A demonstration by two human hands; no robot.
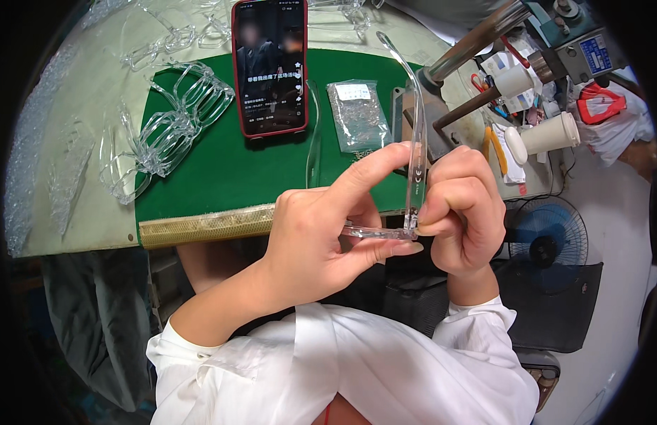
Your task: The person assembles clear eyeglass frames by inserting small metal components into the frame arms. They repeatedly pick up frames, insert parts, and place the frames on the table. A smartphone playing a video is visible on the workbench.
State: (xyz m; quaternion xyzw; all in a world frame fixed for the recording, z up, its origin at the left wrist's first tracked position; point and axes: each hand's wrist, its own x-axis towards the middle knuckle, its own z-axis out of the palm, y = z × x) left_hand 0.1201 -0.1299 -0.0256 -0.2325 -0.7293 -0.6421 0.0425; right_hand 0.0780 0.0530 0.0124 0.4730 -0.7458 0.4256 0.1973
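Held up in front of my chest is a clear plastic eyeglass frame (374,232), gripped between the thumb and fingers of my left hand (307,237). One transparent temple (416,134) stands up from its hinge, and my left forefinger reaches against it. A second clear temple (313,134) shows beyond the left hand. My right hand (464,205) is closed, thumb and forefinger pinched right at the hinge (412,223). Anything small between those fingertips is hidden.
Several clear eyeglass frames (169,138) lie left on the green mat (208,188). A phone (272,78) in a red case stands at the back beside a plastic bag of small parts (359,117). A metal bench press (477,42) rises at right; a fan (548,237) stands below.
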